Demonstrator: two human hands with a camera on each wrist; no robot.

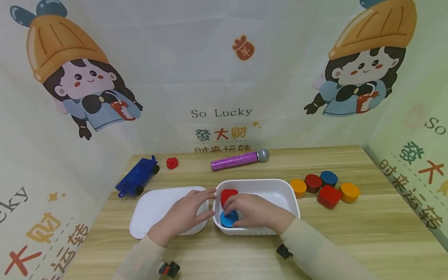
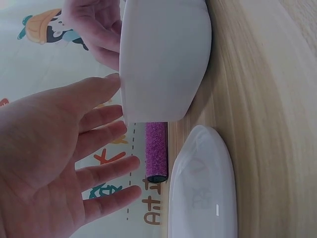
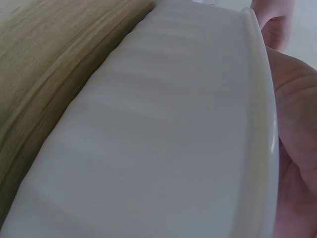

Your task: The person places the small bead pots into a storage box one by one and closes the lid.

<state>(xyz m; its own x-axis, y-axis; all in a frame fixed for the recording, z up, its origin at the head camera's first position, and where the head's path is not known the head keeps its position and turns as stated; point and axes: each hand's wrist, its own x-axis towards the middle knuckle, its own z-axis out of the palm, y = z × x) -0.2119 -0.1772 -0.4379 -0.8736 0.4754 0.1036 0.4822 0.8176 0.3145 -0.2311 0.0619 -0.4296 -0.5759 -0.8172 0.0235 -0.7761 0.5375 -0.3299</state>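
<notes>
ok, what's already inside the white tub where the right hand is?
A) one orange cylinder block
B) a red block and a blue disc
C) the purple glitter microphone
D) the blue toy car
B. In the head view the white tub holds a red block and a blue disc, with the right hand resting on the disc.

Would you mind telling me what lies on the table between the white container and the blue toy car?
The white lid lies flat between the white container and the blue toy car, with the left hand resting on it, in the head view.
</notes>
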